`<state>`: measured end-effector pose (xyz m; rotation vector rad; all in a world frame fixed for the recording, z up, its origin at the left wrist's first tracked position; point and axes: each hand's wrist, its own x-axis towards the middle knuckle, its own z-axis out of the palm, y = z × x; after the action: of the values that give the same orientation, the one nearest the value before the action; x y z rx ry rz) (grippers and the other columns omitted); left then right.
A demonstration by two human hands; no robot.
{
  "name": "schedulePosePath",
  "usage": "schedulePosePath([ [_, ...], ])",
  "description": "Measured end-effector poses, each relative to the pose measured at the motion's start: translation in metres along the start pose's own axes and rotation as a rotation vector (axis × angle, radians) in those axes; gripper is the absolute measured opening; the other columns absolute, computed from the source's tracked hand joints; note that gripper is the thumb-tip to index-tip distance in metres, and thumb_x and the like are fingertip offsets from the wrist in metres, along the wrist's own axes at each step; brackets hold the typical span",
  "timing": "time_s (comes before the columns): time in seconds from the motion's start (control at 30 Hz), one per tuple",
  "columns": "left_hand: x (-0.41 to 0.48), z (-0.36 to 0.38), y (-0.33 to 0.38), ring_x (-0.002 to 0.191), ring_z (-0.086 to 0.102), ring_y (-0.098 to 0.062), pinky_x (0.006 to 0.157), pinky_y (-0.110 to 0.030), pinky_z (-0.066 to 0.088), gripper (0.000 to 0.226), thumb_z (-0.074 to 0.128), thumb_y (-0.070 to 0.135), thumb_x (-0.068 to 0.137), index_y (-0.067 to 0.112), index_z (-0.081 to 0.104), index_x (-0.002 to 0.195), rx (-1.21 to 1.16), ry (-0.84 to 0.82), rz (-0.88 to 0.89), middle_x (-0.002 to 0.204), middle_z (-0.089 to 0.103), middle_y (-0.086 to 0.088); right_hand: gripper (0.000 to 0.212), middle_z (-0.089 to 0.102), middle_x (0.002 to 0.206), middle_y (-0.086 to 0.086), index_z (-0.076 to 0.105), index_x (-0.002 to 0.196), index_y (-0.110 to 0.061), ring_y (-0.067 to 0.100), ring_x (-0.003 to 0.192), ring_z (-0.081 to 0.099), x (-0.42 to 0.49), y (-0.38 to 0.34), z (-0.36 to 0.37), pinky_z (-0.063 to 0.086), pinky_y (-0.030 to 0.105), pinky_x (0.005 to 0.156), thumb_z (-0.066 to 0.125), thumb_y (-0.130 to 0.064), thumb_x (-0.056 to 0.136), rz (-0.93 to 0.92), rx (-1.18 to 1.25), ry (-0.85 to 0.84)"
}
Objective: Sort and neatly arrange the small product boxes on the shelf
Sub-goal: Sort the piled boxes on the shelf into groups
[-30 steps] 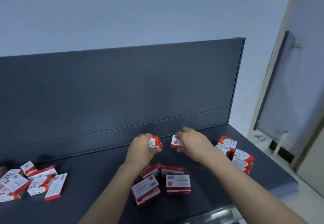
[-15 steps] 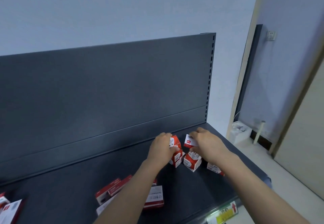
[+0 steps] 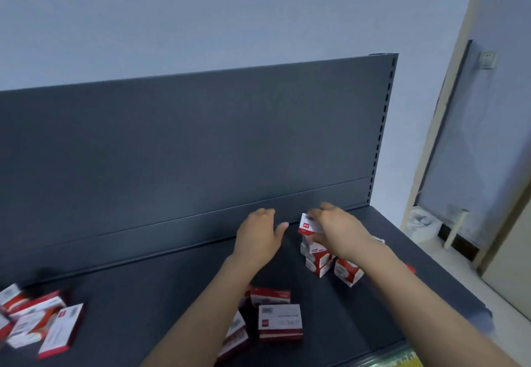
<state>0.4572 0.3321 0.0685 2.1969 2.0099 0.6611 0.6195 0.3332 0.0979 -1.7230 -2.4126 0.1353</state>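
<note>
Far left of the left hand (image 3: 260,234): loose boxes (image 3: 37,320) in a jumble, unsorted. Left hand now empty, fingers relaxed, thumb out. No longer carrying the box held half a second ago; probably set on the stack (image 3: 317,256). Just right: box (image 3: 307,224) pinched by right hand (image 3: 337,230), directly over the stack. White logo face turned toward left hand, tilted. Long axis hidden under fingers, cannot tell.

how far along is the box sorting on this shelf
Early on. Done: a small stack at the right of the shelf. In hand: the right hand holds one small box above that stack; the left hand is open beside it. Left: loose boxes at the middle front and a jumbled pile at far left.
</note>
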Motion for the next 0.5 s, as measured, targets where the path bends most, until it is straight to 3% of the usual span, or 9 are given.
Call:
schedulePosePath([
  [0.2, -0.038, -0.04, -0.073, 0.123, 0.046, -0.021, 0.108, -0.03, 0.031, 0.042, 0.041, 0.039, 0.097, 0.008, 0.048, 0.125, 0.129, 0.075, -0.148, 0.13, 0.054, -0.008, 0.045, 0.049, 0.123, 0.007, 0.051, 0.125, -0.013, 0.027, 0.112, 0.052, 0.027, -0.073, 0.03, 0.043, 0.034, 0.09, 0.063, -0.028, 0.085, -0.138, 0.06, -0.1],
  [0.33, -0.069, -0.056, -0.116, 0.144, 0.02, -0.02, 0.118, -0.028, 0.007, 0.06, 0.031, 0.041, 0.1, 0.004, 0.023, 0.146, 0.214, 0.048, -0.228, 0.154, 0.026, -0.011, 0.043, 0.052, 0.126, 0.008, 0.053, 0.121, -0.013, 0.026, 0.116, 0.052, 0.037, -0.1, 0.065, 0.042, 0.032, 0.095, 0.065, -0.029, 0.083, -0.195, 0.02, -0.229],
  [0.5, -0.101, -0.068, -0.149, 0.146, 0.012, -0.019, 0.119, -0.029, 0.003, 0.063, 0.026, 0.042, 0.1, 0.003, 0.015, 0.148, 0.239, 0.039, -0.339, 0.157, 0.016, -0.011, 0.031, 0.056, 0.122, 0.006, 0.056, 0.111, -0.014, 0.022, 0.113, 0.053, 0.04, -0.111, 0.094, 0.042, 0.03, 0.091, 0.061, -0.027, 0.083, -0.224, -0.042, -0.302],
])
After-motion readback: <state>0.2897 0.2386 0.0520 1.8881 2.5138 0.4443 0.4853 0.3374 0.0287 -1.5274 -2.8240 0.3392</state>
